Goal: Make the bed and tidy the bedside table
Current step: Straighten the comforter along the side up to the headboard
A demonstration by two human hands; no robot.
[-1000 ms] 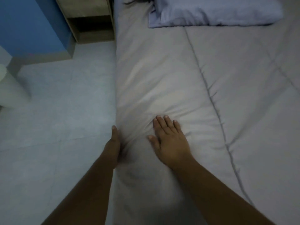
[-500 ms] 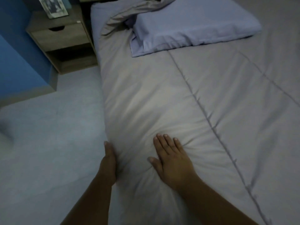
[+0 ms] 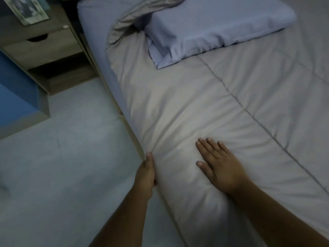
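A grey quilted duvet (image 3: 204,107) covers the bed, with its top corner bunched up beside a pale blue pillow (image 3: 219,24). My left hand (image 3: 145,173) presses against the duvet's side edge at the bed's left side, fingers curled under the fabric. My right hand (image 3: 219,164) lies flat on top of the duvet, fingers spread, a little to the right of the left hand. A blue fitted sheet (image 3: 92,24) shows along the mattress's left side near the head. The wooden bedside table (image 3: 44,45) stands at the top left.
A framed picture (image 3: 26,9) stands on the bedside table, above a drawer and an open shelf. A blue wall panel (image 3: 16,97) runs down the left edge. Pale tiled floor (image 3: 62,166) lies to the left of the bed.
My view has lifted toward the head of the bed, bringing the bedside table and bunched duvet corner into sight. Both hands stay on the duvet's edge in much the same pose.
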